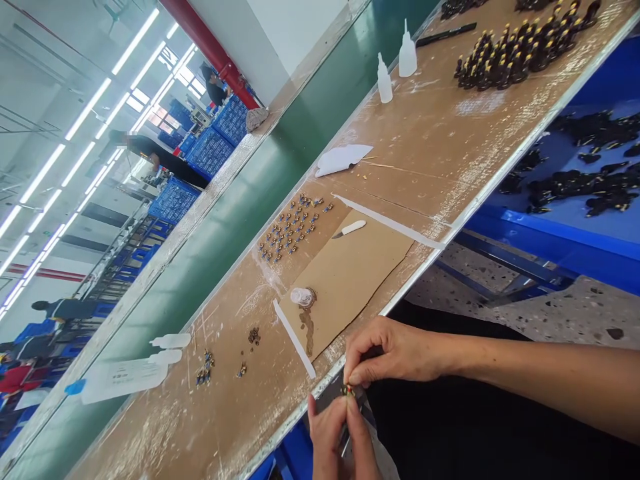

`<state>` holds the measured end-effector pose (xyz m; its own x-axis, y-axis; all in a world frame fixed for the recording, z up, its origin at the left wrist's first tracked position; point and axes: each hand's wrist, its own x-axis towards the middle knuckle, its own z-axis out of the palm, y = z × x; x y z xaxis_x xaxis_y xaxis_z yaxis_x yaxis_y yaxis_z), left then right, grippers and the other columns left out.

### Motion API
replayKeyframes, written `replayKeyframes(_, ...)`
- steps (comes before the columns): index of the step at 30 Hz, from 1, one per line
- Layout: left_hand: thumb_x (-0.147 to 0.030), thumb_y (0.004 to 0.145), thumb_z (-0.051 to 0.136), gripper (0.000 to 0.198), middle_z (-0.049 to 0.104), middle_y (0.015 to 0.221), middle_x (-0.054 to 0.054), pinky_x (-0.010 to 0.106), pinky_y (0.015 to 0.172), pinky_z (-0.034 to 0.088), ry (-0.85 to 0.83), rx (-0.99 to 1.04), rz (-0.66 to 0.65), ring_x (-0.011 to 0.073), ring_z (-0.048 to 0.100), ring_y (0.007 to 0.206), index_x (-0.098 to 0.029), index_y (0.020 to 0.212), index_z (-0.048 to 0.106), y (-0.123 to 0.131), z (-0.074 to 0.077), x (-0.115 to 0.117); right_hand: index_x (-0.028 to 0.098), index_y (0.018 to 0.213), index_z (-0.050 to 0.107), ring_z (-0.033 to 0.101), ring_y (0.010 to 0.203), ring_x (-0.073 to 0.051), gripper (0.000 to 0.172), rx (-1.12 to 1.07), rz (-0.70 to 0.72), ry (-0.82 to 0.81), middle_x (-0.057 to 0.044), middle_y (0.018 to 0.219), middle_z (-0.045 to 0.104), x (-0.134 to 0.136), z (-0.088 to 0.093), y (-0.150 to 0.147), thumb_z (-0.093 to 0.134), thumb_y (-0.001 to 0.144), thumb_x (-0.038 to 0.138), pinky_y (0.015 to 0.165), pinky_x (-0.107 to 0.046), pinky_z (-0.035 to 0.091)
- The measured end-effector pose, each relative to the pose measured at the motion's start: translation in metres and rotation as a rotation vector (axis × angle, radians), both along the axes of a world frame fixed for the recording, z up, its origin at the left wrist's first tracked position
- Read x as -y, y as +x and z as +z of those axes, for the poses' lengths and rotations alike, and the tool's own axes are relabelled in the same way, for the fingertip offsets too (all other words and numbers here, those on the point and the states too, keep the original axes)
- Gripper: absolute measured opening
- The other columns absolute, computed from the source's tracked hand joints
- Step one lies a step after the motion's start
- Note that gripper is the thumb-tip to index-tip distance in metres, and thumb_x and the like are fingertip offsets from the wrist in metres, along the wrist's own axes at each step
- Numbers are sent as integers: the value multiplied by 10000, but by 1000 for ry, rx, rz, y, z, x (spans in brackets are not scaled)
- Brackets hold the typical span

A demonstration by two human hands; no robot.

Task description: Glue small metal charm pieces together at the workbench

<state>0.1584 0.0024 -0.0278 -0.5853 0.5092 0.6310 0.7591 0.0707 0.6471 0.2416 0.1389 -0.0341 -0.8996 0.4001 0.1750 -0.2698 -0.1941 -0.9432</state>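
Beyond the table's front edge, above dark clothing, my left hand [336, 433] and my right hand [387, 352] meet fingertip to fingertip. Both pinch a small dark piece with red and yellowish spots [347, 391]; fingers cover most of it. Closest on the table is a brown cardboard sheet [360, 283] held by white tape strips. On it stand a small whitish, wet-looking container [303, 297] and a white-handled blade [353, 228]. Left of the sheet lie several small blue-and-gold figures [205, 370] and a little pile of dark brown bits [254, 335].
Many blue-and-gold figures [295, 227] stand behind the sheet. Farther right are a torn white paper [344, 160], white dropper bottles [407, 53], a black pen [447, 34] and dark yellow-tipped pieces [520, 53]. A large bottle [125, 379] lies left. A blue bin [575, 247] sits below the edge.
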Motion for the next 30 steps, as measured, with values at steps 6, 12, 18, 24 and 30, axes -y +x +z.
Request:
replayKeyframes(6,-260,729,670,81,686,700,-5,414,943,470,58,93,75,159,654,683,-181,748,667,-3,6,-5,108,816,721,554,708,-95,220,47,21,59,-25,740,642,-6,5,-11,639,757,303,659,-181,421)
replayKeyframes(12,-275,699,703,113,709,762,9,365,940,480,44,230,150,209,661,893,-170,741,690,-8,8,-2,93,789,710,542,671,-85,189,55,12,29,-18,703,623,-5,14,-16,638,745,263,633,-178,414)
replayKeyframes(18,-292,650,744,127,712,669,25,232,627,581,131,410,194,204,691,687,-181,696,702,-7,13,-4,74,789,693,510,610,-72,223,103,55,-146,-16,666,602,0,20,-18,631,732,280,599,-189,402)
replayKeyframes(24,-321,611,760,113,688,579,-12,186,435,540,147,491,253,145,626,451,-236,650,697,-6,20,-7,78,793,690,505,618,-77,267,86,33,-177,-31,706,619,2,15,-21,632,725,330,626,-212,409)
replayKeyframes(30,-361,539,784,128,675,547,-1,216,410,535,163,450,260,168,616,432,-279,604,709,-10,16,-6,83,816,694,523,638,-77,265,80,52,-201,-32,725,632,5,13,-19,646,732,330,641,-205,424)
